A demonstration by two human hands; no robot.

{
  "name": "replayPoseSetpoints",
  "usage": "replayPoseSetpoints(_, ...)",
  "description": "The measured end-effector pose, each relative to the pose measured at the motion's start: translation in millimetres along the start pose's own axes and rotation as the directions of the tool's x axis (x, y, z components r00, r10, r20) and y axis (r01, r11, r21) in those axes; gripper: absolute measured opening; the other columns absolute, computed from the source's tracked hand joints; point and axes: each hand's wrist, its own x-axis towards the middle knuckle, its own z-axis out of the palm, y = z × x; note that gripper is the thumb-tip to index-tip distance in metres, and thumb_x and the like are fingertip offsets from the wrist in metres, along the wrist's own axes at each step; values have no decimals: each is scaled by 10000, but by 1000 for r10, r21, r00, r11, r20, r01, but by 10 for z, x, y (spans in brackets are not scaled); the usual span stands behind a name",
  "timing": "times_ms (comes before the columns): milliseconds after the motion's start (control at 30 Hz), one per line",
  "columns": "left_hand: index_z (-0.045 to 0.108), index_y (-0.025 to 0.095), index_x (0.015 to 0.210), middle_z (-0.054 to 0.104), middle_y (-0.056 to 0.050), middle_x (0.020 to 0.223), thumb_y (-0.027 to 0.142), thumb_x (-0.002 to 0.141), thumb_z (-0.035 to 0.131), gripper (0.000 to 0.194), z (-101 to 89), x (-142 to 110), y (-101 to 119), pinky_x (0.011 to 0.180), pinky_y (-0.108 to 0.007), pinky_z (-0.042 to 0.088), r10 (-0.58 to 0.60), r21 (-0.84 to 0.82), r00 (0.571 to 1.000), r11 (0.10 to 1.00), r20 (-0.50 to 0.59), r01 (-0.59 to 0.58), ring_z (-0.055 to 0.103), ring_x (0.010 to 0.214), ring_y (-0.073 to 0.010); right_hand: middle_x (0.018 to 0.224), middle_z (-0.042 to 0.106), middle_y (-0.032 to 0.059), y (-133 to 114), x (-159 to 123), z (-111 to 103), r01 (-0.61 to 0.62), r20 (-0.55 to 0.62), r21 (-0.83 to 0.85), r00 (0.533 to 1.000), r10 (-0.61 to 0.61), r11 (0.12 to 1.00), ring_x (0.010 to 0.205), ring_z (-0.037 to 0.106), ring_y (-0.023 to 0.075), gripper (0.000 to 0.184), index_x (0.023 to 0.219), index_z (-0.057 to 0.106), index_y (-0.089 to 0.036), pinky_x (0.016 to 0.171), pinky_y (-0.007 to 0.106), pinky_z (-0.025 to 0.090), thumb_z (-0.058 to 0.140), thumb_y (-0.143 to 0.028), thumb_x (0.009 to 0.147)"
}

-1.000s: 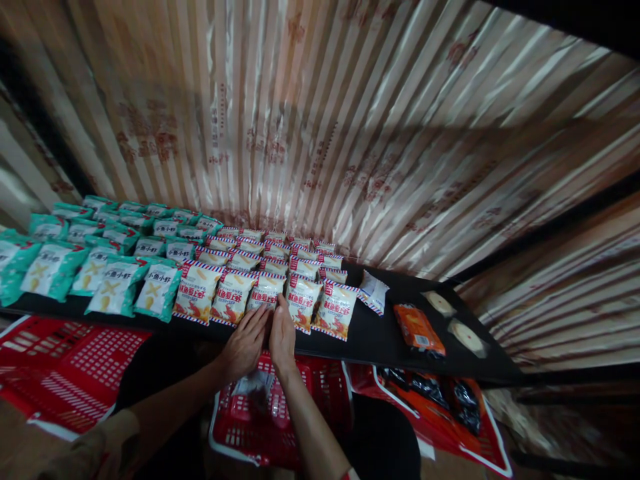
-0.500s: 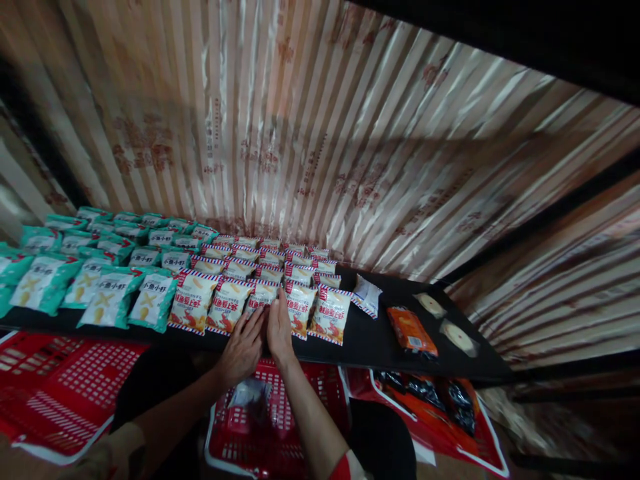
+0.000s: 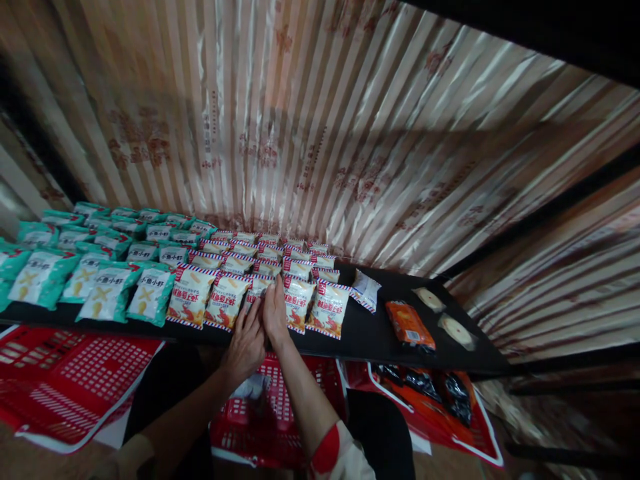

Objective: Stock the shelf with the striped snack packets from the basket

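Observation:
Two hands meet at the front of a white snack bag (image 3: 262, 284) with red print and a striped edge, in the front row of similar bags. My left hand (image 3: 247, 341) covers its lower left part, fingers closed against it. Along its right side lies my right hand (image 3: 275, 315), fingers long and pressed together. The bag sits between both hands; the thumbs and its lower part are hidden. Directly left stands a matching snack bag (image 3: 227, 301), and another snack bag (image 3: 299, 303) is close on the right.
Rows of teal snack bags (image 3: 107, 292) fill the left of the black shelf (image 3: 365, 343). On the right lie a bluish-white packet (image 3: 367, 290), an orange packet (image 3: 410, 325) and two round pale packets (image 3: 457, 332). Red baskets (image 3: 83, 380) stand below the front edge.
The view has shifted slightly, and the shelf appears a little higher. Both hands stay at the same snack bag, with the right hand slightly further left in the picture.

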Motion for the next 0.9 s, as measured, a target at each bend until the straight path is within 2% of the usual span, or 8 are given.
replayPoseSetpoints(167, 504, 97, 1264, 467, -136, 1354, 159, 848, 370, 441, -13, 20, 59, 1105, -467, 206, -52, -37, 998, 998, -34, 51, 222, 1365, -249, 1479, 251, 143, -3, 1, -2, -4, 17, -6, 1000, 5, 1000, 1381, 193, 195, 703, 1397, 291, -71, 1129, 383, 134, 224, -547, 884)
replayPoseSetpoints(400, 517, 95, 1252, 477, -126, 1348, 164, 855, 372, 428, -38, 54, -3, 1118, -438, 204, 12, 26, 1000, 1000, -21, -12, 221, 1367, -232, 1479, 234, 172, -8, 49, 5, -40, 11, -10, 999, 40, 999, 1380, 195, 207, 743, 1399, 265, -28, 1130, 380, 118, 205, -554, 877)
replayPoseSetpoints(700, 541, 75, 1209, 483, -133, 1341, 143, 844, 338, 423, 10, -14, -97, 1113, -437, 222, 0, 90, 1000, 996, -12, 1, 240, 1360, -236, 1473, 264, 148, 39, 101, 70, -15, -31, 20, 999, 16, 1000, 1374, 216, 209, 690, 1379, 329, -82, 1120, 398, 154, 230, -550, 881)
replayPoseSetpoints(900, 503, 58, 1249, 445, -144, 1369, 135, 847, 313, 452, 55, -4, -90, 1116, -430, 211, -25, 73, 999, 997, -46, 28, 235, 1362, -230, 1479, 256, 138, 71, 112, 62, -9, -29, 26, 1000, 9, 1000, 1374, 216, 191, 691, 1400, 283, -89, 1123, 384, 154, 230, -549, 888)
